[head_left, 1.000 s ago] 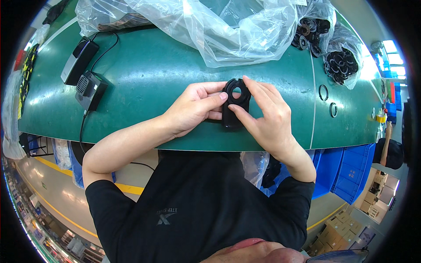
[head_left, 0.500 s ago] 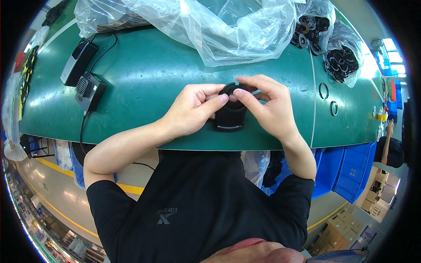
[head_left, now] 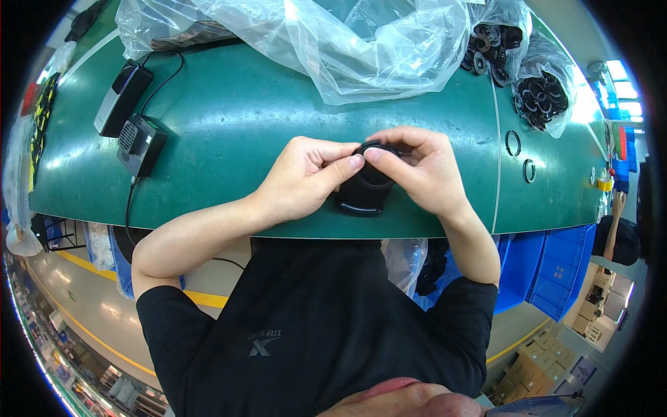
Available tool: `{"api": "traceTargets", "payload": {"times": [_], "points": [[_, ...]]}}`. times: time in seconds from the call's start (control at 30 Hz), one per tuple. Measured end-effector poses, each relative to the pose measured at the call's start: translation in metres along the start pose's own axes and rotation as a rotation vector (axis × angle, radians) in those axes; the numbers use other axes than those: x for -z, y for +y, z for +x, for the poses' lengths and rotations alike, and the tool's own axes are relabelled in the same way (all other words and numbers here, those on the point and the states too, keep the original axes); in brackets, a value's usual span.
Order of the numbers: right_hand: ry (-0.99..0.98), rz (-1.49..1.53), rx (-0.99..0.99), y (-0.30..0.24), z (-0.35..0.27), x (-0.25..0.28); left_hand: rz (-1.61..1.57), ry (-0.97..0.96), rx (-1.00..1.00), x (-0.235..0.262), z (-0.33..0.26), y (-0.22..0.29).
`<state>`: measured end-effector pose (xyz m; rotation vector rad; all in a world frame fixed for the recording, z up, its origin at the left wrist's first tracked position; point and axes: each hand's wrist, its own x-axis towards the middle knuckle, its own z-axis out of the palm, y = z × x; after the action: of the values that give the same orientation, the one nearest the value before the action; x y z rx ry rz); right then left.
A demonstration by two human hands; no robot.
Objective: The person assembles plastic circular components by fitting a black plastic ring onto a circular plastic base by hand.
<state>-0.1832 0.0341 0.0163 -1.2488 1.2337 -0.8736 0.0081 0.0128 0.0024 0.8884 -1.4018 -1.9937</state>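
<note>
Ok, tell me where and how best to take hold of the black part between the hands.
Probably grip the black part by both sides of its lower body, coming from the person's side of the green table: that end is largely uncovered, while the left hand and right hand cover much of the rounded upper end.

the person wore a black shirt [head_left: 326, 299] of thin-looking cloth, lightly creased, with short sleeves [head_left: 170, 330] that ended near the elbows. a small grey print [head_left: 261, 346] marked its front. the left hand [head_left: 299, 179] and right hand [head_left: 427, 174] were bare, and dark-rimmed glasses [head_left: 538, 408] showed in part at the lower edge.
</note>
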Motion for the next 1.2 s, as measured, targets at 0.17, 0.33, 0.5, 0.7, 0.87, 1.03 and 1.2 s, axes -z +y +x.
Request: {"api": "traceTargets", "payload": {"times": [0.17,0.33,0.5,0.7,0.87,1.03,1.2], "points": [[0.012,0.005,-0.004,-0.004,-0.003,-0.005,0.077,0.014,-0.024,0.000,-0.002,-0.004],[-0.015,0.067,-0.037,-0.002,-0.001,-0.003,0.066,0.001,-0.021,0.000,0.000,-0.005],[0.059,0.123,-0.006,0.002,0.000,-0.006,0.029,-0.002,-0.020,-0.001,0.001,0.001],[0.024,0.074,-0.006,0.002,-0.002,-0.005,0.021,-0.003,0.080,0.000,0.000,0.000],[0.029,0.076,-0.010,0.004,-0.002,-0.005,0.014,-0.011,0.042,-0.002,0.000,-0.001],[0.024,0.130,-0.037,0.002,-0.001,-0.004,0.075,0.032,-0.066,0.000,0.002,-0.008],[0.059,-0.054,0.067,0.006,-0.003,-0.004,0.136,0.043,-0.096,-0.003,0.001,-0.007]]}}
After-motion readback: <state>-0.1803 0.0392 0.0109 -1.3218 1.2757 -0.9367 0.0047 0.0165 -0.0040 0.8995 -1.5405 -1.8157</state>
